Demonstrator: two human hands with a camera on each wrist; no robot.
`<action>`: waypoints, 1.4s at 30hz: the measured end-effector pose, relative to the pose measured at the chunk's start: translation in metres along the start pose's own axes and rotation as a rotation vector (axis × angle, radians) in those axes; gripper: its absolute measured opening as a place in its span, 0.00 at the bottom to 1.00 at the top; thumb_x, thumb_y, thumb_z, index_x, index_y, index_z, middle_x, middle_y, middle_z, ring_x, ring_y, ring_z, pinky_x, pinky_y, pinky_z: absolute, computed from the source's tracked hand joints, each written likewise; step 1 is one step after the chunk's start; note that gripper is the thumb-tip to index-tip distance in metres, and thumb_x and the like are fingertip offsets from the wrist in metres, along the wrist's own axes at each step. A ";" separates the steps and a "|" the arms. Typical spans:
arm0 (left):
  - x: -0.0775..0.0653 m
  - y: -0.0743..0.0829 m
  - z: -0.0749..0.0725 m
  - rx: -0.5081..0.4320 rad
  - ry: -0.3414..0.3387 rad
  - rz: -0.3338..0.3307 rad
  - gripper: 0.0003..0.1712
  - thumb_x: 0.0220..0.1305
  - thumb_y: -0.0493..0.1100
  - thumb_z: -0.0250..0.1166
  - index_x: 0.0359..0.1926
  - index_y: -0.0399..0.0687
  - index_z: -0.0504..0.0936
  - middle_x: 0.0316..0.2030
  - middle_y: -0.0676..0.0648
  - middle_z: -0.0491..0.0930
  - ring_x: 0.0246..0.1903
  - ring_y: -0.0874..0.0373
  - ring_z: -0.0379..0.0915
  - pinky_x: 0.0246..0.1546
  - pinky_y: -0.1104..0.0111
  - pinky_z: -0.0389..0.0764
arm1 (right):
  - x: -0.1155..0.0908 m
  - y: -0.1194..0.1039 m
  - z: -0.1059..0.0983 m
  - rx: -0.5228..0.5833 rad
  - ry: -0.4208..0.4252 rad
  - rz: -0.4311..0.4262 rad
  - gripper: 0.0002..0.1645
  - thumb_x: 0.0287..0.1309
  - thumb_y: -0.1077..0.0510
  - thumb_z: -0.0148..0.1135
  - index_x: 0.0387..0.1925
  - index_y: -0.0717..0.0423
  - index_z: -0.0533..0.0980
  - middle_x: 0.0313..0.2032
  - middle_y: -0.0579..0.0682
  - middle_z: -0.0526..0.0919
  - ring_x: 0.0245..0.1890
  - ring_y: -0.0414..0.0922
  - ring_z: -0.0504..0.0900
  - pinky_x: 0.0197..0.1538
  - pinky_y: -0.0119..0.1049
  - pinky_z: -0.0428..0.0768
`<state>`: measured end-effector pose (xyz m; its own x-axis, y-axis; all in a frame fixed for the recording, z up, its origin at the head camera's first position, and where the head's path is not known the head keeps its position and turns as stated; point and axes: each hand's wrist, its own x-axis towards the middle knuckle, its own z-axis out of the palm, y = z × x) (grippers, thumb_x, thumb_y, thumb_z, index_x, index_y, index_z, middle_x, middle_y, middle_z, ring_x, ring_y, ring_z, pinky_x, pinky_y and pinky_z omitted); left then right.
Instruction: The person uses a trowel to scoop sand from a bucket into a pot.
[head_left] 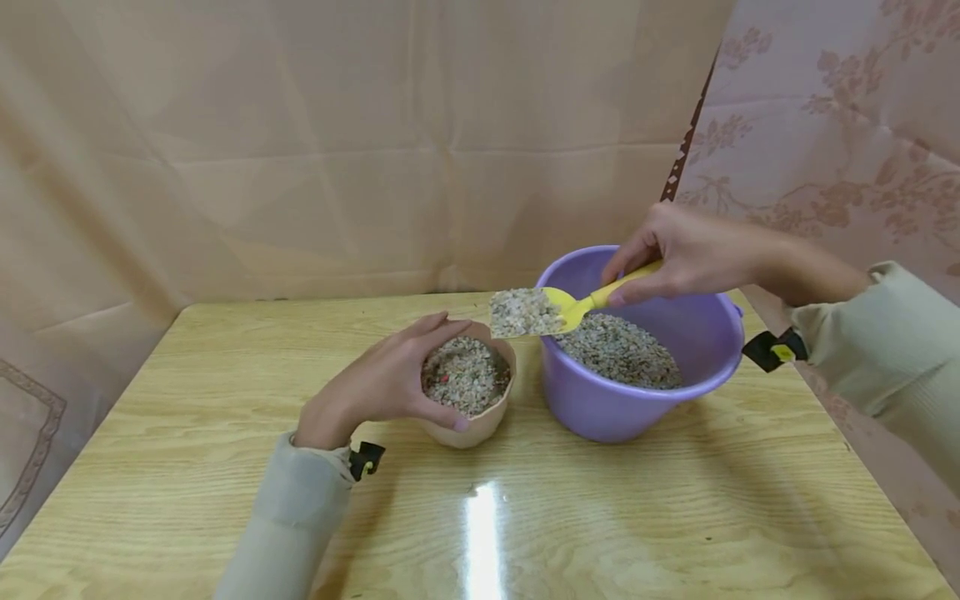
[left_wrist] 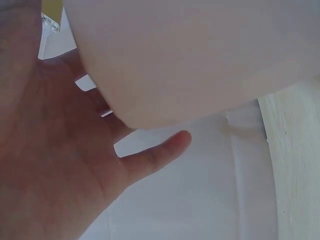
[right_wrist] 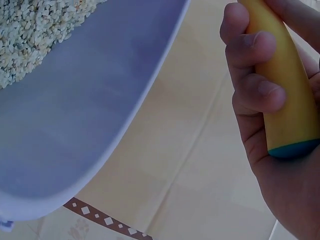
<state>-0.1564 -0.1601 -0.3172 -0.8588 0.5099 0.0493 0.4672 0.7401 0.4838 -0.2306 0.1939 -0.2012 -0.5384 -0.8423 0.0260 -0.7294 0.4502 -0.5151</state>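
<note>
Beige curtain (head_left: 337, 183) behind purple bucket (head_left: 611, 414)

Wood-grain table (head_left: 600, 508) (glare-streaked), beige curtain (head_left: 360, 150) behind, pink floral cloth (head_left: 840, 125) at right

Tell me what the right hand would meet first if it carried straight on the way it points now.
Probably the peach pot: the right hand points across the purple bucket toward it, with the loaded yellow scoop leading. Height is unclear; the scoop might pass over toward the left hand.
</note>
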 end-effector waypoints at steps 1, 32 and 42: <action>0.000 -0.001 0.000 0.002 -0.001 -0.004 0.66 0.34 0.74 0.78 0.76 0.74 0.57 0.77 0.45 0.51 0.71 0.41 0.54 0.62 0.41 0.66 | 0.000 0.000 0.000 0.001 -0.002 0.004 0.09 0.56 0.57 0.74 0.40 0.52 0.88 0.32 0.37 0.89 0.17 0.35 0.75 0.17 0.26 0.68; -0.003 -0.027 0.009 -0.147 0.088 0.079 0.75 0.31 0.70 0.80 0.78 0.55 0.53 0.73 0.58 0.62 0.70 0.54 0.59 0.67 0.53 0.64 | 0.027 -0.012 0.009 -0.027 -0.058 -0.058 0.09 0.57 0.57 0.73 0.39 0.54 0.88 0.29 0.40 0.88 0.21 0.36 0.80 0.24 0.28 0.76; -0.005 -0.027 0.009 -0.162 0.067 0.071 0.77 0.35 0.71 0.79 0.80 0.52 0.47 0.72 0.56 0.64 0.71 0.55 0.57 0.70 0.53 0.59 | 0.039 -0.014 0.016 -0.104 -0.077 -0.071 0.08 0.56 0.55 0.74 0.38 0.53 0.88 0.27 0.38 0.87 0.20 0.36 0.80 0.23 0.29 0.76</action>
<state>-0.1625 -0.1790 -0.3378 -0.8394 0.5242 0.1438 0.4918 0.6199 0.6115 -0.2346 0.1501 -0.2071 -0.4527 -0.8916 -0.0091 -0.8061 0.4137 -0.4231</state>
